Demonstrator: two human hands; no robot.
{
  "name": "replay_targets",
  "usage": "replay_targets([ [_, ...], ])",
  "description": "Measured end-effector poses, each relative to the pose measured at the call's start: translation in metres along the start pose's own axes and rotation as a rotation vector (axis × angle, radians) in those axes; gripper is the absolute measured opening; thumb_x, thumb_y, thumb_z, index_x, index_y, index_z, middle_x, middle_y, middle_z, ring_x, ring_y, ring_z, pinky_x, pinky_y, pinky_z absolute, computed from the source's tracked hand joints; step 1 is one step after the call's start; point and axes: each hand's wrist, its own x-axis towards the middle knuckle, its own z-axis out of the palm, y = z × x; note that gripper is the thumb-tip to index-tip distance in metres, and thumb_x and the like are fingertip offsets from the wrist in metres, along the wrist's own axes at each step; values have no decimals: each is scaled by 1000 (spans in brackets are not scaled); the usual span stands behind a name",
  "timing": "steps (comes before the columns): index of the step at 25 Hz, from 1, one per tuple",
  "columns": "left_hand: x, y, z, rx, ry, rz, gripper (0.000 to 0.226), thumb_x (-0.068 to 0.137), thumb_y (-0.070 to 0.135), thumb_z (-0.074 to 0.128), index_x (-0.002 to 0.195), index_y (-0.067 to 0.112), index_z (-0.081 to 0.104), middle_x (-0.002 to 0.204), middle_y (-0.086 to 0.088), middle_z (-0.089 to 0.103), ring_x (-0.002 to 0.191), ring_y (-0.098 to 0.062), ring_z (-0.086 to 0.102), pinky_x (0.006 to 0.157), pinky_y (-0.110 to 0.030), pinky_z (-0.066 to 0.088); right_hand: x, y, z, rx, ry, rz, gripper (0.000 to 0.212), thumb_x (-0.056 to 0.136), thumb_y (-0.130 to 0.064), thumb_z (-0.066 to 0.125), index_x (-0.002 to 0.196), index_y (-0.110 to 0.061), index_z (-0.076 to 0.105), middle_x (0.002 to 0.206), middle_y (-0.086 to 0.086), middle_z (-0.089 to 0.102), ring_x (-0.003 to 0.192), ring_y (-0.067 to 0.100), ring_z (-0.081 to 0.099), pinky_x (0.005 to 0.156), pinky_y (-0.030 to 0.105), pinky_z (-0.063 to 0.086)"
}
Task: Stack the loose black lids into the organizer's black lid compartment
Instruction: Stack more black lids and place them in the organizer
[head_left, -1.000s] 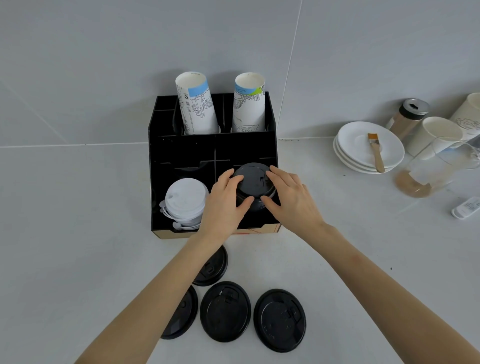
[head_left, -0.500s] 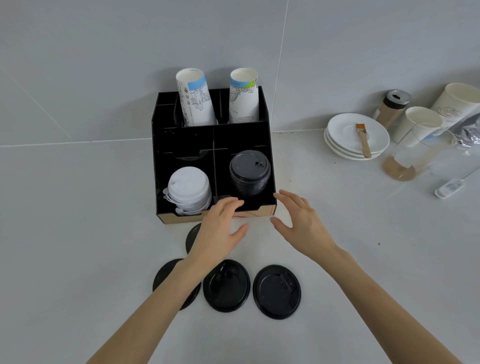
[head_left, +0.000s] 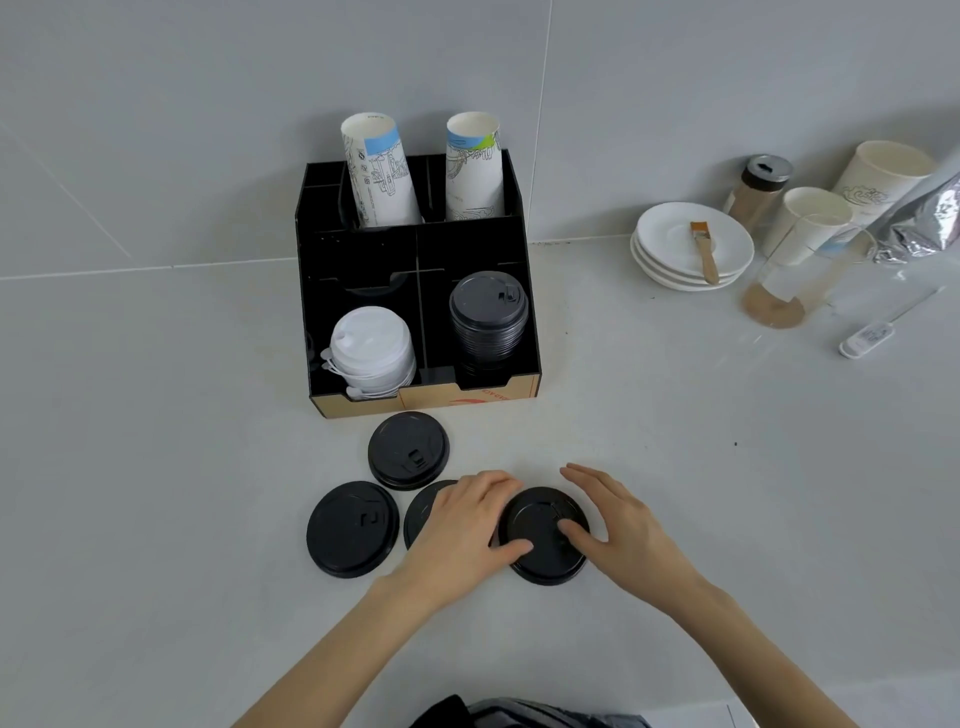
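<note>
The black organizer (head_left: 363, 249) stands against the wall, and a stack of black lids (head_left: 488, 322) fills its front right compartment. Several loose black lids lie on the counter before it: one nearest the organizer (head_left: 409, 449), one at the left (head_left: 352, 528), and one (head_left: 422, 512) half hidden under my left hand. The rightmost lid (head_left: 540, 527) lies flat between both hands. My left hand (head_left: 467, 530) holds its left rim, thumb on its edge. From the other side my right hand (head_left: 618, 525) grips it, thumb on top.
White lids (head_left: 371, 348) fill the front left compartment; two printed paper cups (head_left: 379, 176) stand at the organizer's back. At the right are stacked saucers (head_left: 670, 270) with a brush (head_left: 704, 249), a glass (head_left: 795, 280), a shaker jar (head_left: 761, 189), white cups (head_left: 810, 223), a foil bag (head_left: 919, 218) and a small white device (head_left: 865, 338).
Both hands let go of the stack in the organizer and drew back toward me. They now close on the rightmost loose lid on the counter.
</note>
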Motion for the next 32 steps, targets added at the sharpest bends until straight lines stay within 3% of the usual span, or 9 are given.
replay_targets([
  [8,-6,1,14,163,-49,39,65,83,46,49,137,22,21,146,6,26,132,-15,23,111,-31,6,-20,12,7,7,-103,-34,66,82,-29,60,136,-25,23,138,-18,27,133,6,28,107,18,23],
  [16,-6,0,18,185,-10,41,66,85,43,49,138,21,17,146,0,24,134,-18,22,113,-33,6,-18,10,10,38,-64,-52,64,82,-25,62,135,-25,26,134,-22,25,128,2,32,104,14,25],
  [19,-5,0,18,148,20,41,63,86,41,48,138,21,19,145,1,25,133,-17,24,112,-32,8,-17,9,11,46,-15,-48,63,81,-26,63,134,-25,29,135,-21,28,126,1,33,103,11,24],
  [24,1,1,2,34,132,43,59,86,39,50,136,24,24,144,4,27,130,-12,27,110,-27,10,-8,-3,0,92,80,-45,60,80,-25,64,132,-20,34,132,-17,34,122,-1,34,89,-13,15],
  [32,9,-2,-24,-169,250,-5,54,86,29,55,134,20,31,142,1,36,130,-15,32,108,-32,23,15,-22,-21,64,138,-148,59,79,-20,66,130,-20,38,131,-15,36,122,2,36,93,-11,16],
])
